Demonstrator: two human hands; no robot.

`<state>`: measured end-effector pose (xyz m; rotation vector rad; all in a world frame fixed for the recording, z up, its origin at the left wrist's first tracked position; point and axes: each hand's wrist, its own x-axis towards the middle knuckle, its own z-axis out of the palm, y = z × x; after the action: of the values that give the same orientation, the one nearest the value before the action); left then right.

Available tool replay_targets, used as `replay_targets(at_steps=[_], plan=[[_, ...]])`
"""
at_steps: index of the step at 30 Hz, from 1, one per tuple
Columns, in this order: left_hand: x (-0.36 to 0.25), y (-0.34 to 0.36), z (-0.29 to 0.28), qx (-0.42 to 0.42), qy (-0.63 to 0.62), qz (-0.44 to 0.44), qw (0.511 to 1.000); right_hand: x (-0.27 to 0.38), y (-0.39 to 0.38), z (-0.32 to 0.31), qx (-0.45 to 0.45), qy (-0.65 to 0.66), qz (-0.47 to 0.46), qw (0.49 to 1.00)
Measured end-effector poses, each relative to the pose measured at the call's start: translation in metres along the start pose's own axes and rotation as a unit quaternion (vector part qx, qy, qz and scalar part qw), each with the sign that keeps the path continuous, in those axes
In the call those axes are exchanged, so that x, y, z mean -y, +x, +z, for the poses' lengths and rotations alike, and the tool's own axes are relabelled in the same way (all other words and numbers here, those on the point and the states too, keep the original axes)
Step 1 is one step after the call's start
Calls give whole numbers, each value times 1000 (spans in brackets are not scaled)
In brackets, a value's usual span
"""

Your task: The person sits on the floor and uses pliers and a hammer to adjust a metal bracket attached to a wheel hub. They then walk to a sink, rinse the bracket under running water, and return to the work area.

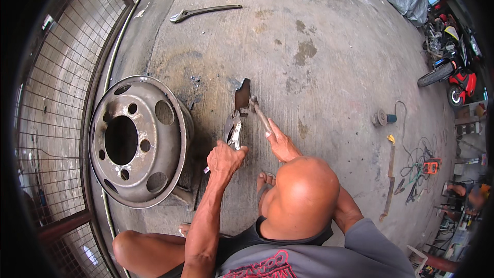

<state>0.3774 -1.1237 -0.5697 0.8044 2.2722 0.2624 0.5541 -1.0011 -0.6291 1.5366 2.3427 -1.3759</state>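
Note:
My left hand is closed around a pair of locking pliers. Their jaws clamp the near end of a flat, rusty brown metal piece with jagged edges, lying on or just over the concrete. In my closed right hand is a hammer, its head close beside the right edge of the metal piece. Whether the hammer head touches it, I cannot tell. My raised right knee hides part of the right forearm.
A large steel wheel rim stands at my left, near a wire mesh gate. Farther ahead lies an adjustable wrench. To the right are an angle grinder, a rusty strip, cables, an orange box and motorcycles.

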Motion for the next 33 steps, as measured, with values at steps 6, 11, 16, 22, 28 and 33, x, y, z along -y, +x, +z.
replay_targets(at_steps=[6, 11, 16, 22, 28, 33], plan=[[8, 2, -3, 8, -8, -23, 1000, 71, -30, -35, -44, 105, -79, 990], [1, 5, 4, 15, -6, -10, 1000, 6, -13, 1, 4, 16, -33, 999], [7, 3, -4, 33, -12, -27, 999, 64, -27, -29, 32, 80, -27, 996], [-3, 6, 1, 26, -14, -16, 999, 8, -25, 5, -10, 36, -65, 997], [10, 5, 0, 21, -11, -34, 999, 70, -38, -38, -1, 99, -4, 995], [-4, 6, -2, 16, -3, -10, 1000, 36, -32, -8, -95, 69, -128, 985]])
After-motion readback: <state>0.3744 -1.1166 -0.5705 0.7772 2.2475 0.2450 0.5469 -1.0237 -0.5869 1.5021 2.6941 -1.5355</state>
